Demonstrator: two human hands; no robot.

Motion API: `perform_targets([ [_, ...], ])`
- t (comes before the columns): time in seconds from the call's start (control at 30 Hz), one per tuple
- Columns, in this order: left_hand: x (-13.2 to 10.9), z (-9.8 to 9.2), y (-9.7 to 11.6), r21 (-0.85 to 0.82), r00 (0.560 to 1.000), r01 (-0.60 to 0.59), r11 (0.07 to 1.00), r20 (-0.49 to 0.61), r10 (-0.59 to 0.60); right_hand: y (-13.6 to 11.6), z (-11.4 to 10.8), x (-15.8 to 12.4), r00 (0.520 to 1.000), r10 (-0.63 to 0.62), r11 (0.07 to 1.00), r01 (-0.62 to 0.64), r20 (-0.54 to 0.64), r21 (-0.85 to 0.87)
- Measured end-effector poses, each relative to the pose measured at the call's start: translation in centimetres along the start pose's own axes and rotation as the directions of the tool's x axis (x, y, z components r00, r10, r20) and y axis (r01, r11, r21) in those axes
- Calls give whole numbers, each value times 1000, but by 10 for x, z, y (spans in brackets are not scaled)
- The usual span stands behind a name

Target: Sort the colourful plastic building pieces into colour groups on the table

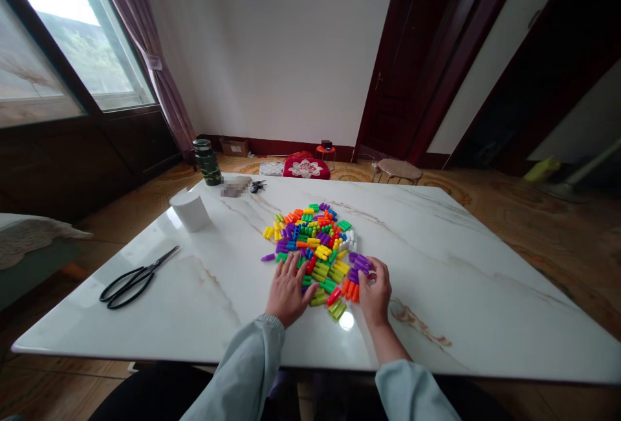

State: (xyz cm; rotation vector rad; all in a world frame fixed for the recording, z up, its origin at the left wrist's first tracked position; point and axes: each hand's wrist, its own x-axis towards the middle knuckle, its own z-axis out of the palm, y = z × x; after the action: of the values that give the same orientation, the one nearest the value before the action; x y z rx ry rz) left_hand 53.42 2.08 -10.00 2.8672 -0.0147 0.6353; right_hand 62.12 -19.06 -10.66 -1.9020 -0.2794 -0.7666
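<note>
Resting at the near left of the pile, the left hand (290, 290) is spread palm down, thumb apart from the fingers. Its fingertips meet the blocks (320, 233); whether they grip any 1 piece cannot be told. The right hand (377, 291) is bent, thumb and forefinger pinching the purple blocks (359, 263) at the pile's right edge. Orange blocks (350, 290) lie just left of the right thumb. The multicoloured blocks lie loosely heaped on the table (485, 304), between the 2 hands and beyond them. A red block (334, 296) lies between the hands, with the green pair (337, 309) just nearer the person. Black shears (138, 279) lie well left of the left hand, tips angled away from the person. Beyond the left hand, to its left, stand a white cylinder (191, 211) and, farther off, a camouflage flask (207, 163). Keys (257, 186) lie beyond the left hand, near the flask.
</note>
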Motion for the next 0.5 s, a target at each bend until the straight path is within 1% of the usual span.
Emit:
perform_targets([
  [0.1, 0, 1, 0, 8, 1000, -5, 1000, -3, 5, 0, -1, 0, 1000, 2, 1000, -2, -13, -25],
  [0.2, 0, 1, 0, 9, 1000, -4, 1000, -4, 4, 1, -2, 1, 996, -92, 994, 93, 4, -64],
  [0.27, 0, 2, -1, 9, 1000, -6, 1000, -9, 6, 1, -3, 3, 986, -157, 983, 162, 53, -89],
  [0.37, 0, 4, -2, -2, 1000, -9, 1000, -28, 9, 1, -1, 5, 962, -205, 971, 224, 182, -87],
  [0.43, 0, 5, -2, -9, 999, -11, 1000, -39, 11, 2, 2, 5, 942, -216, 969, 239, 256, -61],
  [0.5, 0, 7, -3, -9, 999, -13, 1000, -39, 13, 4, 5, 4, 937, -201, 974, 222, 285, -41],
])
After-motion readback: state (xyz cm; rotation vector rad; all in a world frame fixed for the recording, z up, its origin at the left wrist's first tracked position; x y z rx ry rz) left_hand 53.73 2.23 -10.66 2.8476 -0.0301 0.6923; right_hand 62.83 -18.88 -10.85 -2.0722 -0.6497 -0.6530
